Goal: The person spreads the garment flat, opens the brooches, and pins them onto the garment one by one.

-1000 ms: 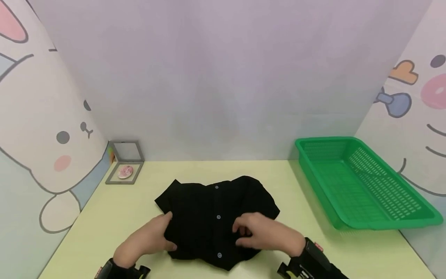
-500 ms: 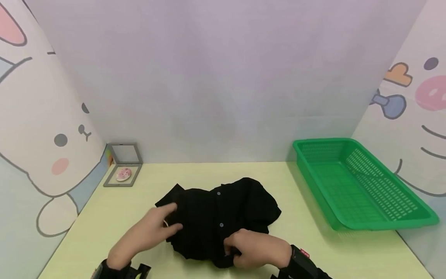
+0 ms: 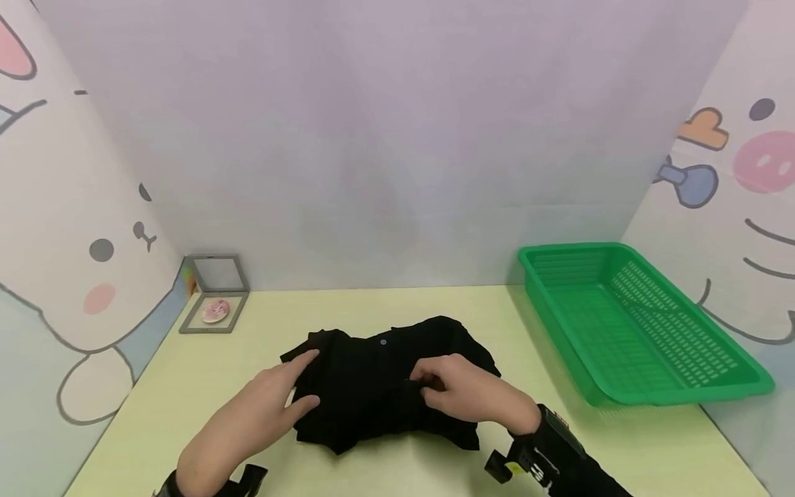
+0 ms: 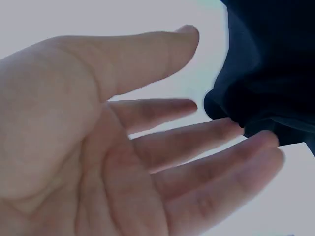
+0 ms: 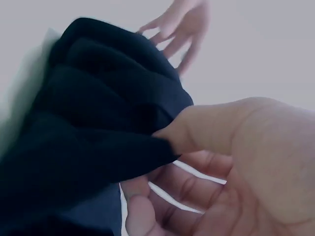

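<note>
A black buttoned shirt [image 3: 366, 386] lies bunched on the pale yellow table, its lower edge lifted and folded over toward the far side. Between thumb and fingers, my right hand [image 3: 462, 390] pinches that lifted edge; the right wrist view shows the cloth [image 5: 98, 152] drawn up to the thumb tip. My left hand [image 3: 263, 404] is at the shirt's left side, fingers spread and fairly straight. In the left wrist view its fingertips [image 4: 266, 140] reach the dark cloth [image 4: 270, 64], with the thumb apart from it. One button shows near the collar.
A green plastic basket [image 3: 590, 352] stands at the right of the table [image 3: 546, 455]. At the back left is a small grey hinged case [image 3: 208, 328], lid up, with a round pink thing [image 3: 216, 310] in it. Cartoon-printed walls flank both sides.
My right hand took hold of the shirt's lower edge and carried it up and away from me, covering the lower buttons. The left hand stayed by the left side, fingers spreading.
</note>
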A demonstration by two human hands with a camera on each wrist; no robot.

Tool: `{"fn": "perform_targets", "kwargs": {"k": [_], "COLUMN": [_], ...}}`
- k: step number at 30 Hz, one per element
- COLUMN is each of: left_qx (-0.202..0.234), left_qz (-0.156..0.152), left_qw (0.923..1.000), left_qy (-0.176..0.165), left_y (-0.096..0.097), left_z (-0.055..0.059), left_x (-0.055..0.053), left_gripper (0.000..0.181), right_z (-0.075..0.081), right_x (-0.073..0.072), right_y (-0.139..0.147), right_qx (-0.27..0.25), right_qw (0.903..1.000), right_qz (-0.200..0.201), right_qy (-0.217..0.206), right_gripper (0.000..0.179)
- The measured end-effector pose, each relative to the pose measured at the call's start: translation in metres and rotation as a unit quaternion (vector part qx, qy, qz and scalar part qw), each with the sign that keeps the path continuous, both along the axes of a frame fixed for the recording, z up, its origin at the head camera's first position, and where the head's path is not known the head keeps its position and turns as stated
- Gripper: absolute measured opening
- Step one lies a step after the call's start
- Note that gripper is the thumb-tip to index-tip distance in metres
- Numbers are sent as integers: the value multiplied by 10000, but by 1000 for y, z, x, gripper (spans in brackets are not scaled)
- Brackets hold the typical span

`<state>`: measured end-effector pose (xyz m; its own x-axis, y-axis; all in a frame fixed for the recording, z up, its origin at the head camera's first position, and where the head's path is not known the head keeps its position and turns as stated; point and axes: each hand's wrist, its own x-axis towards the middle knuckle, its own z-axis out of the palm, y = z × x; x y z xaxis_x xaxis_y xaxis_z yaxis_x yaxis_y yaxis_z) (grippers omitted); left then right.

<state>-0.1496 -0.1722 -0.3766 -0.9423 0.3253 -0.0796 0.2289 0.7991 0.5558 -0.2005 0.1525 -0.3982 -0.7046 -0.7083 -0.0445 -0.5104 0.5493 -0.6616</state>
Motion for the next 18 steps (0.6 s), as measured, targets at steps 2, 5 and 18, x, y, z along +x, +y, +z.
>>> {"fn": "perform_targets", "kwargs": {"k": [2,5,18], "left_qx": [192,582,-608], "left_qz": [-29,-489,-1055], "left_qw": [9997,9971,9921], "left_qy": [124,-15,303], "left_y": [4,15,51], "left_z": [1,-4,-81], "left_x": [4,4,-7], "left_gripper": [53,34,50], "right_z": [-6,-20,-16], "right_x": [-4,-6,17], "right_y": [2,6,11], "right_qx": [216,540,314], "right_qw": [9997,9982,9968], "right_qz": [-70,-176,-389], "right_qy": [-58,-190,-630], "right_gripper": [18,14,12]}}
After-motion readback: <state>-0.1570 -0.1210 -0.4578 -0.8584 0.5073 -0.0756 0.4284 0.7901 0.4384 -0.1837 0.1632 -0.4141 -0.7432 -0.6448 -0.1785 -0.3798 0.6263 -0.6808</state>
